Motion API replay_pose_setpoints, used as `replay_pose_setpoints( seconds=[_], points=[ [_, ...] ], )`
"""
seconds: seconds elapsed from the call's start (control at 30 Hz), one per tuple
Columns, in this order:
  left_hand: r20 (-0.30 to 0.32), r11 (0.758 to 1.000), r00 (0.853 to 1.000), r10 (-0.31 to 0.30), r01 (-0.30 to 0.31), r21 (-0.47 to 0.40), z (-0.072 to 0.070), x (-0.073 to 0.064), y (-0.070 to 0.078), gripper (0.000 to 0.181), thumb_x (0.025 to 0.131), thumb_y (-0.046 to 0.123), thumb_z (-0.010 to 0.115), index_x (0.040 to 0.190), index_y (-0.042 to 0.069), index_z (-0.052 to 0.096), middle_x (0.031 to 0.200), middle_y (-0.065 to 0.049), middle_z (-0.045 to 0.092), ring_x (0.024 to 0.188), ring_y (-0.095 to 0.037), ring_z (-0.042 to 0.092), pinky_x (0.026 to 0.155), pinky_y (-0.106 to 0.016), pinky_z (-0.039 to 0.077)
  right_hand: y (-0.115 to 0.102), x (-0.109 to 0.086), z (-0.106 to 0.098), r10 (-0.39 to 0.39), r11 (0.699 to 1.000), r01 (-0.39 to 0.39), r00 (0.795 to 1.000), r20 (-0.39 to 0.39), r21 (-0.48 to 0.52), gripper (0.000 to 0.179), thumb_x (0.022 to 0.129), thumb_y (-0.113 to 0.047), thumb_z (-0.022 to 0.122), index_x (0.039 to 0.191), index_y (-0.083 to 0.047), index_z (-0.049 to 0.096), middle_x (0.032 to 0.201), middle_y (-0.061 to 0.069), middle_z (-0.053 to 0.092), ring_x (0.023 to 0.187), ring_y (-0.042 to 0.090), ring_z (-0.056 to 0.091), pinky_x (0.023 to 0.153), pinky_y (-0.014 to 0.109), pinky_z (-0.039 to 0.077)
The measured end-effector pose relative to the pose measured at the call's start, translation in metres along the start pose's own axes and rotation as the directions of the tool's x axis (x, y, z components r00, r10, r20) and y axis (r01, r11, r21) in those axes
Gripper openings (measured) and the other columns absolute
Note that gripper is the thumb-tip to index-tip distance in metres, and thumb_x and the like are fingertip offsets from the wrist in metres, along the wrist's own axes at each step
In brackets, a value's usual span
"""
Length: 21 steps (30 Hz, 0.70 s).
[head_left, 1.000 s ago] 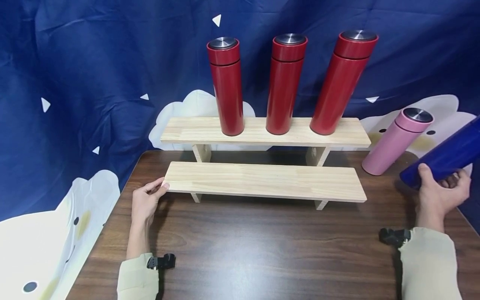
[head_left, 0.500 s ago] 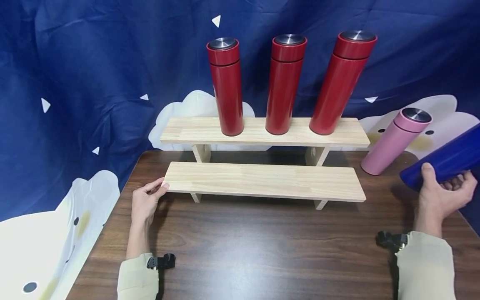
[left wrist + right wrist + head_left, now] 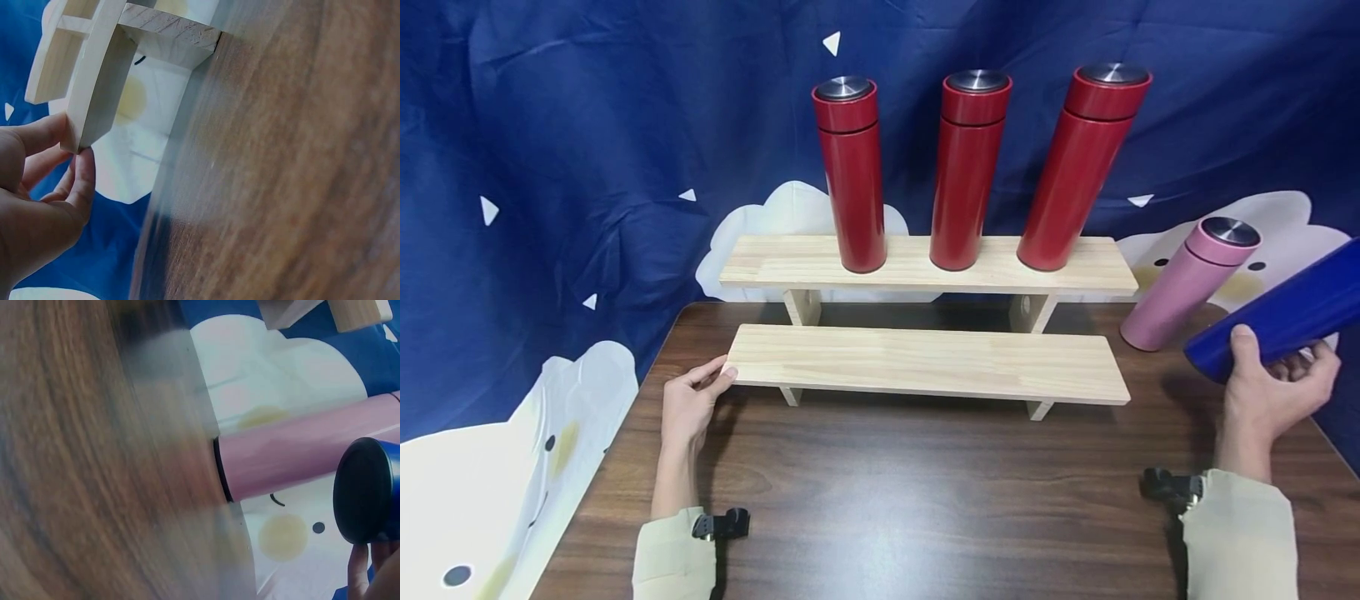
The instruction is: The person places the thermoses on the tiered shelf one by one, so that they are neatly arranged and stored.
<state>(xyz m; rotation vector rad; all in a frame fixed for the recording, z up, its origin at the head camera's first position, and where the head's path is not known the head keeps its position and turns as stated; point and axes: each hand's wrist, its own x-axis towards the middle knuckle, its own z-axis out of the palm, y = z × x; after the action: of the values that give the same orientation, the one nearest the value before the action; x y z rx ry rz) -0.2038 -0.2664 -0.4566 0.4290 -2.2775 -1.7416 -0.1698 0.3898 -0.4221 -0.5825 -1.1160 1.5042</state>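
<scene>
My left hand [image 3: 688, 408] pinches the left front corner of the lower wooden shelf [image 3: 925, 360]; in the left wrist view the thumb and fingertips [image 3: 84, 172] touch the end of the board. At the far right, my right hand [image 3: 1273, 396] grips a blue thermos flask [image 3: 1296, 300] near its base. That flask leans to the right, and its top runs out of the head view. Its dark base [image 3: 362, 490] shows off the table in the right wrist view. Just left of it, a pink thermos flask [image 3: 1187, 283] stands upright on the table.
Three red thermos flasks, left [image 3: 853, 187], middle [image 3: 967, 187] and right [image 3: 1081, 179], stand on the upper wooden shelf [image 3: 775, 260]. The brown table [image 3: 880, 500] extends in front of both shelves. A blue patterned cloth [image 3: 587, 125] hangs behind.
My right hand has shifted slightly left with the blue thermos flask, drawing nearer to the pink one. My left hand keeps its place at the shelf corner.
</scene>
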Motion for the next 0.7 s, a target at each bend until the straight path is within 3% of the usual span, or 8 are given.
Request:
replay_pose_setpoints(
  seconds=[0.17,0.43,0.7],
  points=[
    [-0.004,1.000,1.000,0.006,-0.006,0.002,0.000,0.000,0.001,0.036,0.089,0.008,0.079,0.124,0.000,0.071,0.127,-0.018,0.067,0.103,-0.007,0.061,0.083,-0.013,0.048,-0.002,-0.005,0.004,-0.019,0.998,0.018,1.000,0.013,0.060,0.057,0.064,0.006,0.086,0.117,-0.008,0.071,0.107,0.012,0.068,0.091,0.017,0.058,0.080,0.024,0.043],
    [-0.009,1.000,1.000,0.011,-0.011,-0.007,0.000,0.001,0.001,0.035,0.089,0.007,0.079,0.123,-0.001,0.072,0.126,-0.019,0.067,0.102,-0.007,0.061,0.082,-0.014,0.048,-0.008,-0.016,0.009,-0.066,0.996,0.064,0.997,0.036,0.057,0.053,0.064,0.005,0.085,0.114,-0.008,0.072,0.105,0.013,0.070,0.093,0.019,0.060,0.083,0.028,0.042],
    [-0.018,1.000,1.000,0.018,-0.018,-0.016,0.000,0.001,-0.002,0.036,0.088,0.006,0.080,0.122,-0.002,0.071,0.124,-0.018,0.069,0.099,-0.007,0.061,0.081,-0.013,0.048,-0.014,-0.029,0.014,0.017,0.995,-0.019,1.000,0.023,0.095,0.054,0.063,0.009,0.086,0.113,-0.006,0.072,0.101,0.012,0.070,0.089,0.018,0.060,0.080,0.026,0.045]
  ],
)
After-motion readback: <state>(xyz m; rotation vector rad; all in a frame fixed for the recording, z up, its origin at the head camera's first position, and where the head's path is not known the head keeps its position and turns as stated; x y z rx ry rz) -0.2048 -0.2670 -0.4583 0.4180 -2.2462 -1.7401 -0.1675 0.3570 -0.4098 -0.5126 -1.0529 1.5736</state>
